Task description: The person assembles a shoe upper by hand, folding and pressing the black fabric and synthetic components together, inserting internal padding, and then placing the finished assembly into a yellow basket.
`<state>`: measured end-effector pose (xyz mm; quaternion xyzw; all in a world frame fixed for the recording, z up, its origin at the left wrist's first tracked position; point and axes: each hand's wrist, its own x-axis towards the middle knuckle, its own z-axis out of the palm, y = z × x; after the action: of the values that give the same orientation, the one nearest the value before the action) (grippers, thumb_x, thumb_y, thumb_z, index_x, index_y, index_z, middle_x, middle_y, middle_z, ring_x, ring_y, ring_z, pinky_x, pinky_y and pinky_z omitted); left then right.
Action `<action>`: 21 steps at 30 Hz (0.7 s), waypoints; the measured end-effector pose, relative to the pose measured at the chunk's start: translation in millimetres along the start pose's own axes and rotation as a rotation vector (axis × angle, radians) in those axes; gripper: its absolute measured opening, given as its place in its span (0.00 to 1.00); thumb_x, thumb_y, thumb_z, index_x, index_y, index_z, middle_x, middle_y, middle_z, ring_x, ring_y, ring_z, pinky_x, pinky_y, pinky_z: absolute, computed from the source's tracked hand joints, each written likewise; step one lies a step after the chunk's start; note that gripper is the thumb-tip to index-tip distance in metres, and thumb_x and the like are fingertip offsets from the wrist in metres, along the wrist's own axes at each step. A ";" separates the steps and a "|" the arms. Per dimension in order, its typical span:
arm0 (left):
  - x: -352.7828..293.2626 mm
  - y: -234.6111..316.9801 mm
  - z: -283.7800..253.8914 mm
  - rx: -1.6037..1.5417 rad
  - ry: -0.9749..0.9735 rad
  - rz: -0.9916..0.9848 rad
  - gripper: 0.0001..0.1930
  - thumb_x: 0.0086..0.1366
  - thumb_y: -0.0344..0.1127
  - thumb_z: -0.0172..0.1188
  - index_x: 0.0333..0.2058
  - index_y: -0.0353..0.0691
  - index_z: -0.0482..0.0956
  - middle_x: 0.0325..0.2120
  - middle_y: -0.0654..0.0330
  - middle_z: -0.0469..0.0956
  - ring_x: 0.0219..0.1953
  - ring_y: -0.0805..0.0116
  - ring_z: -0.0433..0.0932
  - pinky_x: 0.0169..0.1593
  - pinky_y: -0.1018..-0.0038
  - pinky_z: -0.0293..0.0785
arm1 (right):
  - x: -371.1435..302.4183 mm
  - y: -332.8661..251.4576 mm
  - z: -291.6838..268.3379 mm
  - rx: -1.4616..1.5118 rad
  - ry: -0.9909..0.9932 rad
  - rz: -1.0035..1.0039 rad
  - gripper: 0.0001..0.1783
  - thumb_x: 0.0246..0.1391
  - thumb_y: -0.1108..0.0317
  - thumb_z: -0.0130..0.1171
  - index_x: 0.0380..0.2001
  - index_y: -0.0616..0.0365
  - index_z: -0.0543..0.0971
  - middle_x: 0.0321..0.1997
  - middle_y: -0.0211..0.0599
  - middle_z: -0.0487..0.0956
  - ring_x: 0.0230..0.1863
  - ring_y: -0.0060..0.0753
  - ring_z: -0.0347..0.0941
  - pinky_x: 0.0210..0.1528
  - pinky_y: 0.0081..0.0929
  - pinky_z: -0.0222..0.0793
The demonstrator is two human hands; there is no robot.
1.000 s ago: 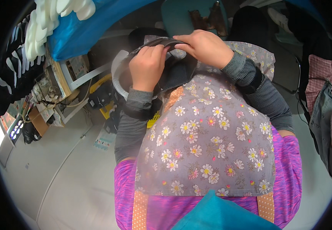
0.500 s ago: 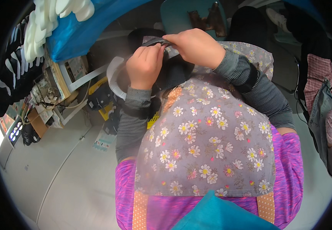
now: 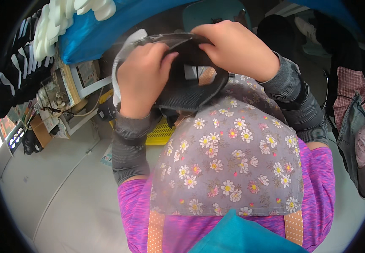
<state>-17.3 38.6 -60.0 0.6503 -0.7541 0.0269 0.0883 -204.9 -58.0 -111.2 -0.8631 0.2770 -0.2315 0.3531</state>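
Both of my hands are raised in front of my chest around a black mesh fabric piece [image 3: 191,98], which gapes like a wide loop and resembles a shoe upper. On its left side my left hand [image 3: 142,80] is closed over the rim, thumb pointing inward. My right hand [image 3: 239,50] pinches the upper right rim between thumb and fingers. Through the opening a bit of light cloth shows. A pale grey-white curved band [image 3: 117,67] runs behind my left hand; whether it joins the mesh piece I cannot tell.
White foam sole-shaped pieces [image 3: 45,36] hang at the upper left by a blue plastic sheet [image 3: 83,42]. Below stands a cluttered wooden rack [image 3: 66,86]. A yellow perforated basket [image 3: 162,133] sits under my left arm. A teal stool [image 3: 197,17] is ahead; a person's clothed leg [image 3: 362,139] is at right.
My hands have moved apart and nearer to me. The dark piece, earlier pinched narrow between them, now spreads wide with its opening facing me.
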 end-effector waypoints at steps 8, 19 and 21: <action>3.3 11.2 8.4 -0.198 0.033 0.161 0.09 0.56 0.31 0.68 0.26 0.40 0.73 0.18 0.59 0.71 0.21 0.61 0.71 0.25 0.67 0.67 | -11.5 0.9 -6.6 -0.027 -0.220 0.189 0.11 0.51 0.65 0.61 0.30 0.62 0.83 0.26 0.48 0.80 0.31 0.50 0.79 0.37 0.39 0.75; 3.4 6.9 28.5 -0.291 0.091 0.135 0.11 0.55 0.34 0.70 0.29 0.39 0.76 0.22 0.60 0.77 0.24 0.63 0.76 0.28 0.72 0.71 | -35.7 22.3 11.8 0.157 -0.063 0.128 0.10 0.54 0.71 0.55 0.36 0.64 0.80 0.30 0.52 0.80 0.34 0.55 0.77 0.40 0.41 0.74; 5.2 11.0 15.4 -0.168 -0.016 0.037 0.13 0.56 0.39 0.70 0.31 0.39 0.77 0.23 0.60 0.77 0.25 0.64 0.77 0.29 0.71 0.72 | -38.9 25.9 10.5 0.159 -0.051 0.145 0.10 0.54 0.71 0.55 0.37 0.64 0.80 0.31 0.52 0.80 0.35 0.55 0.77 0.40 0.42 0.74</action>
<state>-30.3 32.8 -73.4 0.6269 -0.7661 -0.0399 0.1361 -235.6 -43.5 -145.0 -0.8156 0.3108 -0.2046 0.4430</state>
